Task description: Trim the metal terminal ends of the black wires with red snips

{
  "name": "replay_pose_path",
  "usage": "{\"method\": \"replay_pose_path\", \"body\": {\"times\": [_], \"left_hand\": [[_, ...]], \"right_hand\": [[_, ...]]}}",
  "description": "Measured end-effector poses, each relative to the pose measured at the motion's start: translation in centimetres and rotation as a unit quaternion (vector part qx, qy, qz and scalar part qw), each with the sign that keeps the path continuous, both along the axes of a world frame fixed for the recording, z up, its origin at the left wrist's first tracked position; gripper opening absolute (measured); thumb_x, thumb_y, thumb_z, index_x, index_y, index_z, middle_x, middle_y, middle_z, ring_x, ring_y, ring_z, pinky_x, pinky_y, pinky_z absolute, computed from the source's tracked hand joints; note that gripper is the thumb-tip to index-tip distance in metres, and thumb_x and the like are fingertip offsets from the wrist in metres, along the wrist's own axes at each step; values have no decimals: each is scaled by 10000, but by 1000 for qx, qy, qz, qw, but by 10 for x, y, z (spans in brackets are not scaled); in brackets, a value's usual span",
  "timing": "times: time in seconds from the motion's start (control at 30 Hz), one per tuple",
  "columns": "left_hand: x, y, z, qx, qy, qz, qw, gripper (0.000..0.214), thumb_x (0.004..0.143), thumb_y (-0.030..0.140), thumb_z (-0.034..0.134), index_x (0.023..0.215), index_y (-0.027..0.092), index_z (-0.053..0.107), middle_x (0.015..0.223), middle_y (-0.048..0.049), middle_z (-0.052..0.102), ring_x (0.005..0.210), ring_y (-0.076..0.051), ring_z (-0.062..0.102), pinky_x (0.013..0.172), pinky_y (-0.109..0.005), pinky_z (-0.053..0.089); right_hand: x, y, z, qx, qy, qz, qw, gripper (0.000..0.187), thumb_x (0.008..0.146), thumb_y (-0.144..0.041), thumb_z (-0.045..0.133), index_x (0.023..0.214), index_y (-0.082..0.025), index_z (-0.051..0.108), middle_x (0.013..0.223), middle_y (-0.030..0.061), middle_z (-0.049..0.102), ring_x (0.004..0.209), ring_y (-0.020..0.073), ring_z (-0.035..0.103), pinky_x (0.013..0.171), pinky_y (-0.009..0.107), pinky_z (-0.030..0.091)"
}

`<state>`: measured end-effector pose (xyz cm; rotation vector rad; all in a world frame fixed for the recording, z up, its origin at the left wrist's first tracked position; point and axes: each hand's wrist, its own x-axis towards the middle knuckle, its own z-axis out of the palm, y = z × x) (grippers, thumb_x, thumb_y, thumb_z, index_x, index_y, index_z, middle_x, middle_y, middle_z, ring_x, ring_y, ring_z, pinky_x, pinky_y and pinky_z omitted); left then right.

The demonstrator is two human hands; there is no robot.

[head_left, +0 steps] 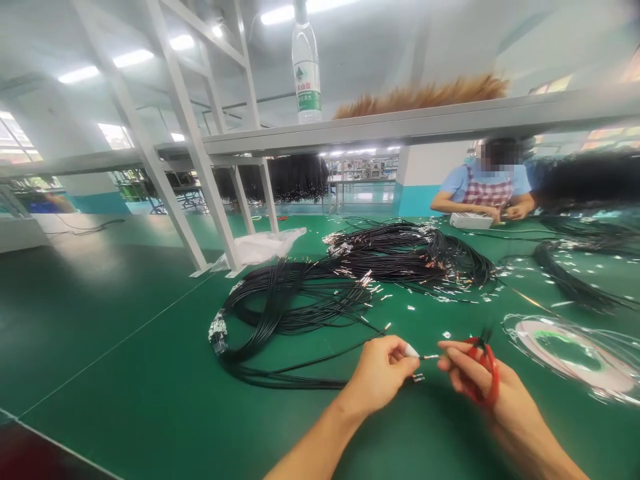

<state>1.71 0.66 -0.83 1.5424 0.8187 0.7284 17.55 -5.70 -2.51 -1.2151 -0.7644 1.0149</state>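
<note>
My left hand [383, 370] is closed in a pinch on the end of a thin black wire [320, 362], with a small white piece at its fingertips. My right hand [473, 373] is closed round red-handled scissors [486, 370], and its fingertips meet the wire's metal tip [429, 357] between the two hands. The wire runs left to a big bundle of black wires [280, 313] lying on the green table [125, 373]. A small metal terminal [418, 378] lies just under my left fingers.
A second heap of black wires [410, 257] with shiny terminals lies farther back, with cut metal bits scattered around. A clear bag with a reel [575, 353] lies at the right. A white shelf frame [200, 173] carries a water bottle [306, 67]. Another person [487, 187] works across the table.
</note>
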Motion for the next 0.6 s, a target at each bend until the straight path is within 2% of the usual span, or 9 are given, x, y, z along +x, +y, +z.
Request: {"method": "replay_pose_path", "body": {"times": [0.2, 0.43, 0.6], "left_hand": [[0, -6, 6, 46, 2, 27, 999, 73, 743, 211, 579, 752, 155, 625, 625, 26, 551, 569, -89, 466, 545, -201, 356], [0, -3, 0, 46, 60, 5, 997, 135, 785, 258, 519, 752, 153, 597, 614, 8, 556, 570, -108, 493, 540, -219, 356], [0, -4, -3, 40, 67, 0, 997, 172, 793, 293, 502, 706, 159, 565, 587, 12, 534, 527, -99, 450, 504, -219, 326]], "right_hand": [[-6, -1, -3, -16, -53, 47, 997, 352, 720, -486, 718, 849, -162, 666, 669, 29, 644, 478, 124, 467, 431, 237, 318], [-8, -3, -9, -11, -60, 35, 998, 317, 722, -459, 729, 843, -177, 649, 667, 20, 645, 514, 125, 477, 476, 234, 349], [-11, -3, -10, -21, -53, 23, 998, 320, 714, -458, 731, 837, -182, 629, 646, 14, 637, 516, 136, 481, 480, 240, 354]]}}
